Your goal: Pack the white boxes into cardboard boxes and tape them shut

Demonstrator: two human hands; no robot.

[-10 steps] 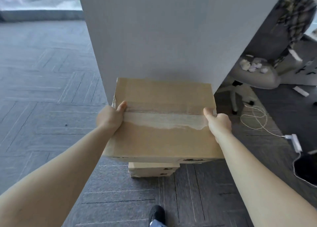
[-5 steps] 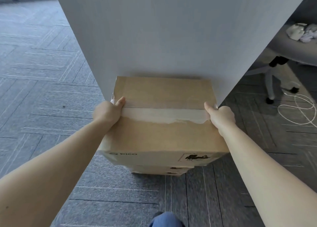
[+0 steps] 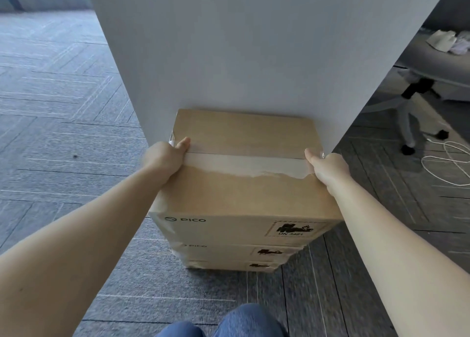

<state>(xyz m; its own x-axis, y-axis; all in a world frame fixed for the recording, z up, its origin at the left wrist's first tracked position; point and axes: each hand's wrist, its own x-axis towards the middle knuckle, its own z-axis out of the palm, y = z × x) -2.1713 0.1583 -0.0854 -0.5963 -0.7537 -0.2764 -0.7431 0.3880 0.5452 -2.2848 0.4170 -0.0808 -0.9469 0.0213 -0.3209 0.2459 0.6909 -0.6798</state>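
Gripping the taped cardboard box (image 3: 244, 163) by its two short ends, the person has the left hand (image 3: 162, 158) on the left edge and the right hand (image 3: 328, 169) on the right edge; each thumb lies on the lid at an end of the tape strip (image 3: 246, 165), while the fingers curl down over the side walls, out of sight; both hands are therefore closed round the box rather than spread flat. The box sits squarely between the hands, on top of the stack of two similar boxes (image 3: 229, 258), its far edge close against or touching the grey partition (image 3: 241, 57); whether its weight has fully settled on the stack cannot be told. It looks stiff and square-cornered, probably moderately heavy if full of packed goods, so the side walls near the middle seem the sound place to hold; the smooth board could slip under dry palms, and the tape's ragged lower edge suggests the skin tears easily; lifting by the lid flaps would be unwise. A swivel chair (image 3: 419, 92) and a white cable (image 3: 447, 166) lie well off to the right on the carpet (image 3: 63, 133).
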